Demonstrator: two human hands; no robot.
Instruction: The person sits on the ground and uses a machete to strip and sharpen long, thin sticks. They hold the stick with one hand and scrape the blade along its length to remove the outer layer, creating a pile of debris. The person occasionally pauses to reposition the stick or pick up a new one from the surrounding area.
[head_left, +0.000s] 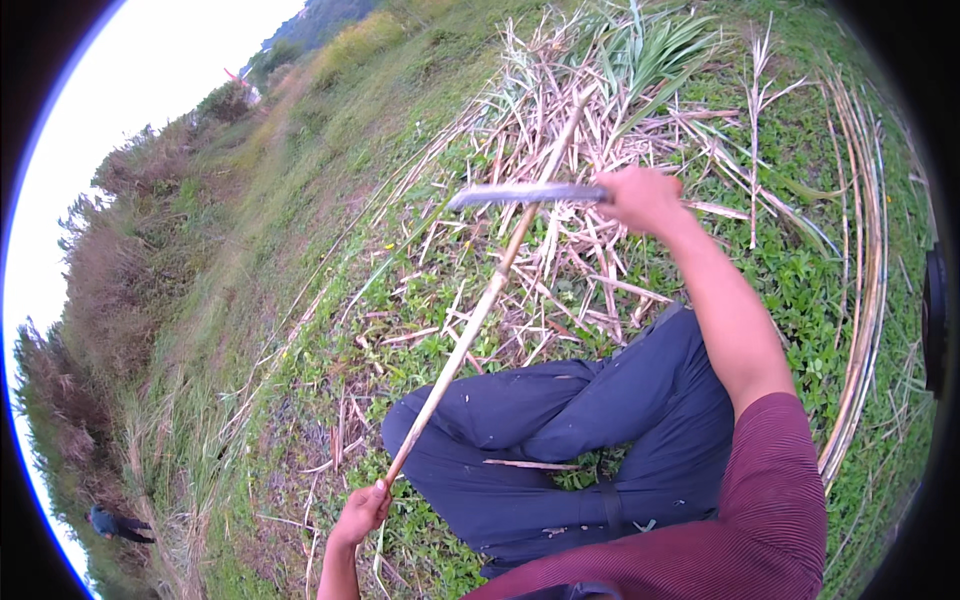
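Note:
My left hand (364, 512), low in the view, is closed round the lower end of a long pale cane stalk (462, 345). The stalk slants up and to the right, past my knee, toward a heap of dry husks. My right hand (640, 200) grips the handle of a machete (520, 194). Its long grey blade points left and crosses over the upper part of the stalk; I cannot tell whether blade and stalk touch.
Dry husks and leaf strips (530, 110) lie heaped ahead, with green leaves (655, 60) on top. Long stripped stalks (868, 300) lie along the right. My legs (560, 410) are folded on the weedy ground. Another person (118, 524) is far off at lower left, near bushes (120, 290).

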